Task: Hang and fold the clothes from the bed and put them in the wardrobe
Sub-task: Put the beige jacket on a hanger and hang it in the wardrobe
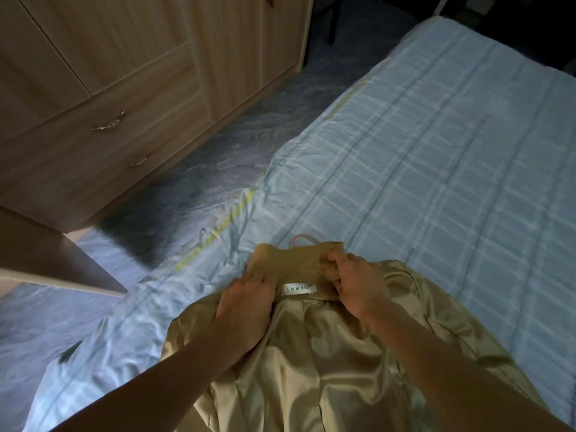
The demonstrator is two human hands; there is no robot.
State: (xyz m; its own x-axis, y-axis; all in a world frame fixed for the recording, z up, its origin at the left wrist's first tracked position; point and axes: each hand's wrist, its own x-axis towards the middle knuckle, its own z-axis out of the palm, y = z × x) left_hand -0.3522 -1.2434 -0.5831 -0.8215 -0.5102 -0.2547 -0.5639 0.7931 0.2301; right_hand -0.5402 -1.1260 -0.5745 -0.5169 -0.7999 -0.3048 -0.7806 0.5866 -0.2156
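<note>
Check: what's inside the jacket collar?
Only a pink hook, likely a hanger's, pokes out past the jacket collar; the rest is hidden under the fabric.

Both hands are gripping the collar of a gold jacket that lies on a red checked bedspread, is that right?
Not quite: the head view shows the bedspread is pale blue, not red. The rest stands: the left hand and right hand both grip the collar of the gold jacket lying on it.

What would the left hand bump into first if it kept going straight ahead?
The left hand grips the jacket's tan collar; pushing on, it would probably meet the pink hanger hook next.
</note>
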